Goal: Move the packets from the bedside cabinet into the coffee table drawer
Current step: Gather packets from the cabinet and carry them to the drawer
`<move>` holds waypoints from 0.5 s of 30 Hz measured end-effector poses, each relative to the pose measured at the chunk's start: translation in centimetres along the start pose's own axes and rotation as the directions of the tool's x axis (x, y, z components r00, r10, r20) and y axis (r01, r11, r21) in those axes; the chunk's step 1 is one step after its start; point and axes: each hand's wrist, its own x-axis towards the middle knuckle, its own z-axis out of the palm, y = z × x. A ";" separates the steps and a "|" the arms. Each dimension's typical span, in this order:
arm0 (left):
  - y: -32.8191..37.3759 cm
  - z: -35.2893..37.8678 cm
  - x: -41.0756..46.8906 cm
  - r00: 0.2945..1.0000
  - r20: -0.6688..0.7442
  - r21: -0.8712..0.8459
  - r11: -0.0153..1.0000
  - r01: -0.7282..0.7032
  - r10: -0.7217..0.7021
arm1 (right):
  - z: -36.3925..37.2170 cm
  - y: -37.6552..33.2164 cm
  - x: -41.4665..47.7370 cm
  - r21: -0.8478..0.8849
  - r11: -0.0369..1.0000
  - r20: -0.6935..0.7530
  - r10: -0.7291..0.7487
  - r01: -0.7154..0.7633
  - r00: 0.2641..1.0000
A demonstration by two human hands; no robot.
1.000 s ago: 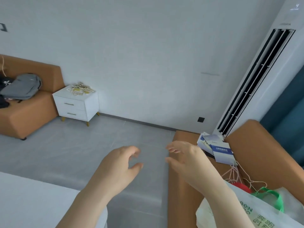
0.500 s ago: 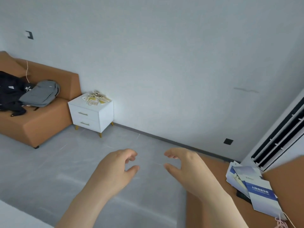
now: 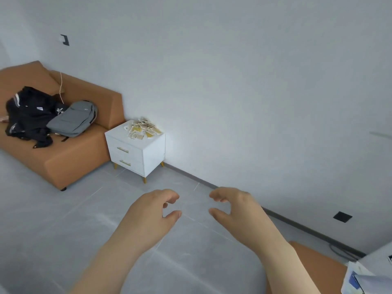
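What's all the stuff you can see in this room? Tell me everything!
sofa: one, orange, far left
cabinet: one, white, against the wall beside the sofa
packets: one pile, yellow and white, on top of the cabinet
backpack: one, grey, lying on the sofa
black heap: one, bag or clothes, on the sofa beside the backpack
wall socket: one, dark, high above the sofa
low socket: one, dark, lower right wall
second seat: one, orange, bottom right
papers: a few, white and blue, bottom right corner
left hand: one, empty, fingers loosely curled, over the floor
right hand: one, empty, fingers loosely curled, over the floor
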 end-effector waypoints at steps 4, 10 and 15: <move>-0.4 -0.1 5.8 0.997 -0.017 0.003 0.997 0.078 -0.078 | -0.8 1.3 7.3 0.005 0.998 0.043 -0.063 0.062 0.997; -3.0 -1.4 13.6 0.983 -0.068 -0.002 0.985 0.171 -0.171 | 0.2 1.8 17.7 0.037 0.992 0.092 -0.123 0.120 0.988; -7.8 -3.5 20.3 0.970 -0.096 -0.012 0.975 0.221 -0.222 | 3.4 0.2 26.7 0.047 0.988 0.144 -0.151 0.146 0.978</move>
